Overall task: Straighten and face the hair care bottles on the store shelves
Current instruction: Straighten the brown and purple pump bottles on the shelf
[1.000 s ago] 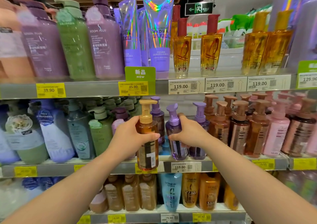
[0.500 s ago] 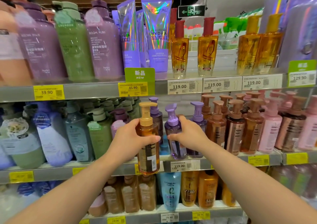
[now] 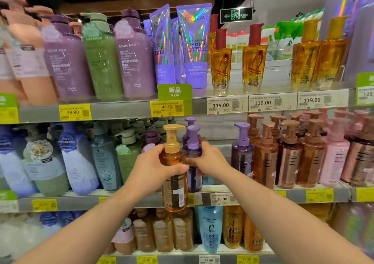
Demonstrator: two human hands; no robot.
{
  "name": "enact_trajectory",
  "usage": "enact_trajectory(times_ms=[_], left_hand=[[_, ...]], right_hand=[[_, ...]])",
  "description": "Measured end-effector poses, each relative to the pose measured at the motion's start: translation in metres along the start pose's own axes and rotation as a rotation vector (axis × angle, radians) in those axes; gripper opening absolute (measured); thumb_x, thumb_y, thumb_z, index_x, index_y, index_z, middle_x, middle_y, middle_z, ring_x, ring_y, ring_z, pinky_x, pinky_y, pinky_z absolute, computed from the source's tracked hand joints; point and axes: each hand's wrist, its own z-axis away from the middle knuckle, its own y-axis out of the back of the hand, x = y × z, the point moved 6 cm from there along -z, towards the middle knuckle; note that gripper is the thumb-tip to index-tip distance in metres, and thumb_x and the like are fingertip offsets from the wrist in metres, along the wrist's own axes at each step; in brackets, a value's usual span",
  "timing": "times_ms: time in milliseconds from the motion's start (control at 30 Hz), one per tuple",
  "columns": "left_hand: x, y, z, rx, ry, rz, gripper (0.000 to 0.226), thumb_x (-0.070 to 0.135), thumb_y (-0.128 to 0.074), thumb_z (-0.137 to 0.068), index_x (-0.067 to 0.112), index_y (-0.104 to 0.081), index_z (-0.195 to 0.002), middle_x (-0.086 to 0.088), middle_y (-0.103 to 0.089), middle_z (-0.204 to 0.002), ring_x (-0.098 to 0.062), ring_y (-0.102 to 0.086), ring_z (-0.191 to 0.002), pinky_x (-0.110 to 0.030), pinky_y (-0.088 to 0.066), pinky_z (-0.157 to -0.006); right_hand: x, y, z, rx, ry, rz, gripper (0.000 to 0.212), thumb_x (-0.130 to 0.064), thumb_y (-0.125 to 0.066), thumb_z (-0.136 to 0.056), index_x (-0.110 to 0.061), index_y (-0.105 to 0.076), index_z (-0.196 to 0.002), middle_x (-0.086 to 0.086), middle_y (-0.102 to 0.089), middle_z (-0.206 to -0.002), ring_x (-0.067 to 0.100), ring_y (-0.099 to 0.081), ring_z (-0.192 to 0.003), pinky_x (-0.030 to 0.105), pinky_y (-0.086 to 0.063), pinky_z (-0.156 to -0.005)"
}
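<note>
R hand (image 3: 210,160) has slid its gripped purple pump btl (image 3: 193,156) against amber btl (image 3: 174,174) gripped by L hand (image 3: 150,166), at 9 o'clock.

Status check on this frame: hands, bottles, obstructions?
Left hand grips amber pump bottle. Right hand grips purple pump bottle. Bottles touching; nothing blocking.

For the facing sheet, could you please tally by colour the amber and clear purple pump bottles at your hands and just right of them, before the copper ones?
Amber: 1, the amber bottle gripped by the left hand.
Purple: 3, the purple bottle gripped by the right hand, the rear purple bottle behind it, and the standing purple bottle.
Total: 4.
</note>
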Motion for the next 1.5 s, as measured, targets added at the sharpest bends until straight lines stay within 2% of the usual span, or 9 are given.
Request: enact_trajectory(times_ms=[300, 433, 533, 600, 700, 900, 1067, 1333, 1500], left_hand=[[-0.004, -0.004, -0.001, -0.003, 0.010, -0.003, 0.043, 0.044, -0.087, -0.065, 0.042, -0.064, -0.101, 0.023, -0.068, -0.086, 0.018, -0.059, -0.081, -0.006, -0.043, -0.063], [-0.007, -0.015, -0.005, -0.033, 0.017, 0.002, 0.051, 0.049, -0.086, -0.063, 0.037, -0.066, -0.108, 0.021, -0.071, -0.091, 0.013, -0.062, -0.083, -0.014, -0.048, -0.072], [-0.008, -0.021, -0.009, -0.041, 0.017, 0.020, 0.049, 0.048, -0.087, -0.061, 0.035, -0.067, -0.104, 0.020, -0.072, -0.090, 0.010, -0.064, -0.082, -0.019, -0.050, -0.076], [-0.009, -0.026, -0.011, -0.048, 0.018, 0.035, 0.045, 0.045, -0.088, -0.061, 0.035, -0.066, -0.100, 0.019, -0.073, -0.089, 0.008, -0.065, -0.083, -0.020, -0.050, -0.077], [-0.009, -0.034, -0.013, -0.059, 0.013, 0.038, 0.045, 0.047, -0.088, -0.060, 0.036, -0.066, -0.098, 0.019, -0.073, -0.090, 0.005, -0.066, -0.085, -0.023, -0.052, -0.078], [-0.005, -0.047, -0.015, -0.084, 0.011, 0.022, 0.050, 0.050, -0.087, -0.060, 0.037, -0.065, -0.103, 0.019, -0.071, -0.092, 0.004, -0.064, -0.087, -0.020, -0.050, -0.075], [-0.001, -0.051, -0.016, -0.093, 0.007, 0.026, 0.053, 0.051, -0.086, -0.061, 0.036, -0.065, -0.107, 0.018, -0.071, -0.094, 0.002, -0.065, -0.089, -0.019, -0.050, -0.074], [-0.001, -0.054, -0.016, -0.104, 0.014, 0.027, 0.056, 0.051, -0.086, -0.061, 0.035, -0.064, -0.110, 0.017, -0.071, -0.096, 0.003, -0.064, -0.089, -0.016, -0.047, -0.071], [0.000, -0.055, -0.017, -0.092, 0.024, 0.029, 0.058, 0.053, -0.087, -0.058, 0.035, -0.065, -0.110, 0.019, -0.071, -0.094, 0.005, -0.065, -0.087, -0.015, -0.048, -0.072]], right_hand=[[0.009, -0.002, -0.002, -0.022, -0.016, -0.058, 0.060, -0.043, -0.078, -0.084, -0.028, -0.049, -0.135, 0.000, -0.066, -0.124, 0.020, -0.070, -0.096, 0.034, -0.064, -0.068], [0.008, 0.022, 0.012, -0.034, -0.003, 0.002, 0.053, -0.048, -0.057, -0.098, -0.030, -0.044, -0.146, -0.010, -0.055, -0.126, 0.013, -0.075, -0.075, 0.028, -0.062, -0.067], [0.014, 0.061, 0.033, 0.234, 0.065, -0.017, 0.024, -0.035, -0.057, -0.101, -0.027, -0.065, -0.121, -0.012, -0.068, -0.114, 0.005, -0.071, -0.061, 0.023, -0.055, -0.065], [0.023, 0.089, 0.049, 0.458, 0.088, 0.039, 0.012, -0.031, -0.061, -0.098, -0.024, -0.071, -0.102, -0.009, -0.070, -0.098, 0.007, -0.069, -0.073, 0.028, -0.056, -0.071], [0.038, 0.115, 0.062, 0.610, 0.036, 0.217, 0.018, -0.032, -0.066, -0.095, -0.018, -0.070, -0.106, -0.001, -0.066, -0.102, 0.019, -0.065, -0.097, 0.031, -0.046, -0.080], [0.053, 0.109, 0.049, 0.366, -0.037, 0.365, 0.048, -0.046, -0.067, -0.091, -0.018, -0.054, -0.129, 0.006, -0.067, -0.118, 0.029, -0.065, -0.107, 0.038, -0.051, -0.082], [0.064, 0.102, 0.031, 0.162, -0.141, 0.328, 0.073, -0.034, -0.076, -0.085, -0.011, -0.038, -0.143, 0.012, -0.067, -0.123, 0.034, -0.068, -0.106, 0.042, -0.055, -0.089], [0.062, 0.102, 0.023, 0.142, -0.107, 0.422, 0.074, -0.041, -0.082, -0.077, -0.012, -0.050, -0.137, 0.013, -0.054, -0.137, 0.034, -0.056, -0.122, 0.039, -0.046, -0.094], [0.054, 0.091, 0.019, 0.167, -0.068, 0.309, 0.053, -0.046, -0.085, -0.070, -0.021, -0.061, -0.110, 0.000, -0.061, -0.103, 0.025, -0.061, -0.101, 0.033, -0.045, -0.076]])
